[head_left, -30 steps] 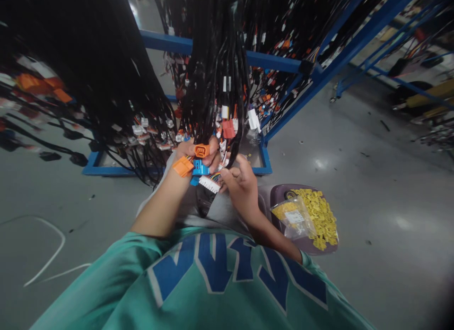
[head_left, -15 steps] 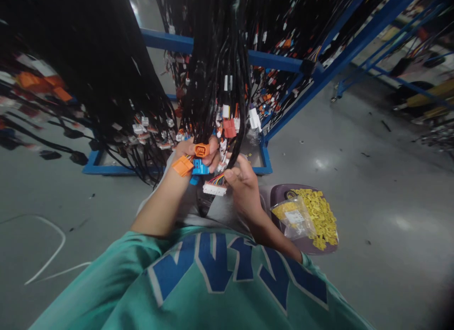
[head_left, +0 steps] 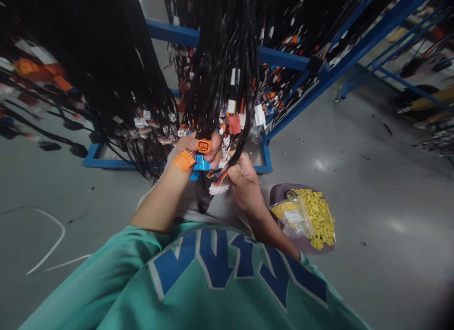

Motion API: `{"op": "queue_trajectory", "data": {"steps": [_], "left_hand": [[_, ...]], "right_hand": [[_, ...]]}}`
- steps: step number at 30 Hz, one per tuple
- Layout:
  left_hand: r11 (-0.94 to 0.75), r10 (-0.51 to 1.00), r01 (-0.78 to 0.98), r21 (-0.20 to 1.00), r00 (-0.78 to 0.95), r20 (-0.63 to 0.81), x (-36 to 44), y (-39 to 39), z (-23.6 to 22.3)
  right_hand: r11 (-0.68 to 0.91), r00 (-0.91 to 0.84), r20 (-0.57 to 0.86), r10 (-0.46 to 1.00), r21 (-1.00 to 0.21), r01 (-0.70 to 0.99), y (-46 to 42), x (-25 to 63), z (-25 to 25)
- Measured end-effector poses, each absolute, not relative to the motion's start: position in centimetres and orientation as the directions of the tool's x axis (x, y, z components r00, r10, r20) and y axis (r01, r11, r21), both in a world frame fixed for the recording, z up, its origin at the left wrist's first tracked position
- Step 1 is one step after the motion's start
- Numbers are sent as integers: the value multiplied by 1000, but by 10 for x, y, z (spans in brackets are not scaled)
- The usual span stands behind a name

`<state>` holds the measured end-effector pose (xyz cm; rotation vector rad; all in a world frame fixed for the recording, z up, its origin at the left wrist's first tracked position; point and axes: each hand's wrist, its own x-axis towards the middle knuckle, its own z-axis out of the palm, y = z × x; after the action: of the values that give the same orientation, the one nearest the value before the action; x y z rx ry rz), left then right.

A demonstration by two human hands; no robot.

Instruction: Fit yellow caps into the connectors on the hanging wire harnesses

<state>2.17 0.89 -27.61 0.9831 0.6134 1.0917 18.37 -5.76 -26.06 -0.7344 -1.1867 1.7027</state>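
Black wire harnesses (head_left: 220, 60) hang in thick bundles from a blue rack (head_left: 283, 58) in front of me. My left hand (head_left: 195, 148) is closed round a bunch of their ends, with an orange connector (head_left: 204, 145), a second orange connector (head_left: 184, 161) and a blue connector (head_left: 200, 164) sticking out of the grip. My right hand (head_left: 244, 181) is closed on a white connector (head_left: 219, 188) with coloured wires, just right of and below the left hand. A red connector (head_left: 234, 124) dangles right above both hands.
A purple tray (head_left: 283, 194) by my right elbow holds a heap of small yellow parts (head_left: 321, 216) and a clear bag (head_left: 292, 216) of the same. The rack's blue base frame (head_left: 106, 162) lies on the grey floor. A white cable (head_left: 49, 247) curls at the left.
My right hand has pulled the white connector to the right and slightly down, away from the left hand. The left hand keeps its grip on the orange and blue connectors.
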Motion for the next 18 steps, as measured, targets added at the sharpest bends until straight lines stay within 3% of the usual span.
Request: {"op": "queue_trajectory", "data": {"steps": [3,6,10,18], "left_hand": [[150,802,-527,837,560,209,22,10,-272],[157,756,-600,785,584,295,24,10,-269],[169,726,-636,753,597,341,25,10,-268],[191,687,-666,721,616,387,24,11,-267]], "right_hand": [[-124,-409,26,912,-934,-335,-57,183,-260],[-118,-405,9,914,-950,-288,-57,183,-258],[-94,-400,11,917,-965,-244,-57,182,-257],[-106,-385,43,922,-928,-356,-59,184,-259]]}}
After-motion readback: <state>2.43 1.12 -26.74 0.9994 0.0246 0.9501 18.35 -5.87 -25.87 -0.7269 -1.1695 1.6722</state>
